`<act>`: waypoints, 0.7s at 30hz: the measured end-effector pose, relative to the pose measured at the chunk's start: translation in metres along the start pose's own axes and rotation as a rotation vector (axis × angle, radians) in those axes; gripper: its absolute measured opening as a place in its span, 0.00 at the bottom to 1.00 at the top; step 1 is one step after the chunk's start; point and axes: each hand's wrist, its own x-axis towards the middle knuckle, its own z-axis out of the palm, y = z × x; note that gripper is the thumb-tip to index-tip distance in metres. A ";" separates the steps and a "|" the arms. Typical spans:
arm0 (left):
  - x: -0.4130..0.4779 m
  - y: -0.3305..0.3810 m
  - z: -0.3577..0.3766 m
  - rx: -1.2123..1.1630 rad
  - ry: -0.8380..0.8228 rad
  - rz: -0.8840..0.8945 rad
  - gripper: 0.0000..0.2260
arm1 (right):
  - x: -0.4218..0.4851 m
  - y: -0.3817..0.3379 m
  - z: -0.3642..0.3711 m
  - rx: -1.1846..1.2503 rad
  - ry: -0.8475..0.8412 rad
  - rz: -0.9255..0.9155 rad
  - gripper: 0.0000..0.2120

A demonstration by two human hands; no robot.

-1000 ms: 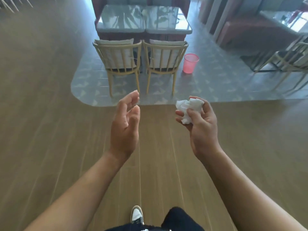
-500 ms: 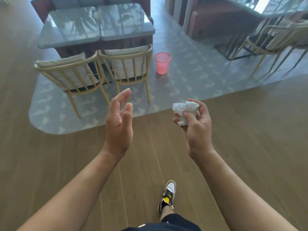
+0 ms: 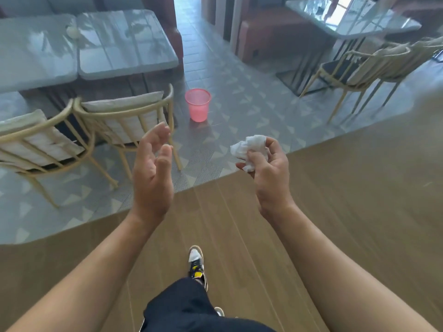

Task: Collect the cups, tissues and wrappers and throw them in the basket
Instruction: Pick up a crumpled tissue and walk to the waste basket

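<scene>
Ahead, a pink basket (image 3: 197,105) stands upright on the tiled floor (image 3: 239,111), just beside a chair (image 3: 127,123) pushed up to a glass-topped counter (image 3: 124,44). A person's right hand (image 3: 269,178) holds a crumpled white tissue (image 3: 250,147), with fingers (image 3: 273,149) and thumb curled round it. The left hand (image 3: 152,173) is raised alongside, empty, its fingers loosely apart. The basket lies forward and a little left of the tissue, well apart from it, roughly midway between both hands. The right hand likely makes the throw.
</scene>
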 end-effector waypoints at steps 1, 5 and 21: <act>0.018 -0.008 0.009 -0.010 0.000 0.001 0.16 | 0.020 0.001 0.002 -0.004 0.003 -0.009 0.07; 0.098 -0.048 0.040 -0.026 0.011 -0.011 0.20 | 0.109 0.005 0.022 -0.029 0.011 -0.021 0.11; 0.403 -0.161 0.126 0.026 -0.045 -0.048 0.21 | 0.437 0.005 0.120 0.001 -0.006 0.018 0.08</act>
